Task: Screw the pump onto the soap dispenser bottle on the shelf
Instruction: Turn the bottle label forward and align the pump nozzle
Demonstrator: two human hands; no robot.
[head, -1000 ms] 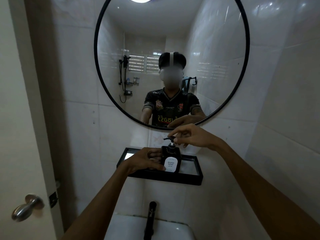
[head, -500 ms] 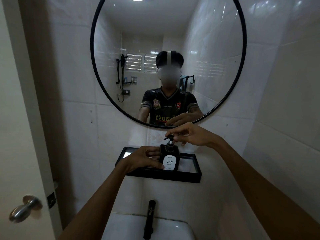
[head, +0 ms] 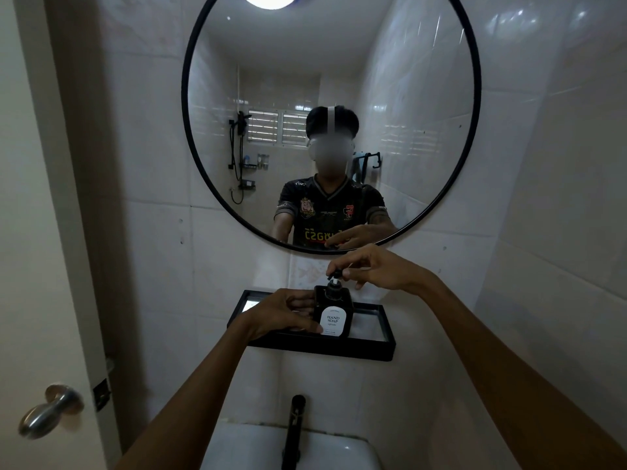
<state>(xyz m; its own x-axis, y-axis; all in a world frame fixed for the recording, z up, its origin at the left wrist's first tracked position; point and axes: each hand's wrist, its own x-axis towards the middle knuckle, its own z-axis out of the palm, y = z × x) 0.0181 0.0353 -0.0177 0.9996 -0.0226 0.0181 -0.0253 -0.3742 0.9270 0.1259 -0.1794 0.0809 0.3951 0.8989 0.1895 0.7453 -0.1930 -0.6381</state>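
A square black soap bottle [head: 334, 308] with a white "HAND SOAP" label stands upright on the black wall shelf [head: 369, 349]. My left hand [head: 283, 313] wraps around the bottle's left side. The black pump [head: 333, 278] sits in the bottle's neck, with a short white stem showing under its head. My right hand [head: 369, 268] reaches in from the right and pinches the pump head between fingertips and thumb. The pump's collar is partly hidden by my fingers.
A round black-framed mirror [head: 185, 106] hangs just above my right hand. Below the shelf are a black tap [head: 293, 432] and a white basin [head: 237, 449]. A door with a metal knob [head: 51, 410] is at the left. Tiled walls close in on the right.
The pump head has turned under my right fingers, its spout swinging from the left toward me. My left hand stays on the bottle. The view has tilted slightly.
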